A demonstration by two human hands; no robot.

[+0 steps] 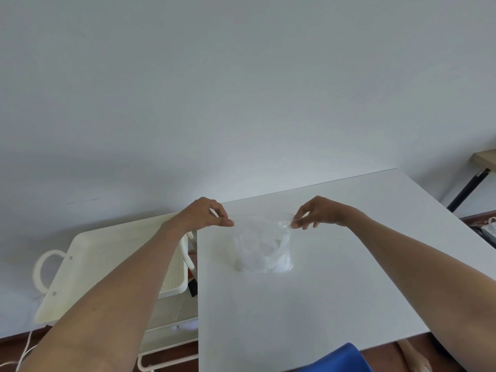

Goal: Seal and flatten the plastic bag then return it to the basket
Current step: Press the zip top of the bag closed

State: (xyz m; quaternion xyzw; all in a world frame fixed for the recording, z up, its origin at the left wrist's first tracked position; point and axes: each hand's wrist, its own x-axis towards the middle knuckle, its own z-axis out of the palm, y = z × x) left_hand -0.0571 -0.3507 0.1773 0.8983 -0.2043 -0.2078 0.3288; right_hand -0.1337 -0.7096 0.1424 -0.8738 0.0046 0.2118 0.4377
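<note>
Plain pale wall behind, white table [335, 291] in front of you. All places below are given from the plastic bag [263, 248], which sits upright on the table, bottom resting on the surface, top edge stretched between your hands.

Your left hand [201, 214] pinches the bag's left top corner, thumb and forefinger closed on the film, other fingers curled. Your right hand [319, 212] pinches the right top corner the same way, remaining fingers loose and hanging. Both grips are narrow fingertip pinches, nothing else held.

The basket [80, 277], cream and perforated with a loop handle, sits to the left of the bag and lower, off the table edge on a wire shelf [171, 334]. A blue shape [338, 358] shows on the near side of the bag, at the bottom of view.

The step in hand looks like closing the mouth. The film is crumpled and clear against white, so whether any of the seal is already shut cannot be told.

- Keep the top edge taut, so the two lips line up.
- Run one pinch along the strip while the other anchors its corner.
- Leave a small gap at the end, press air out, then close it.
- Lay the bag down and smooth it from the bottom toward the mouth.
</note>
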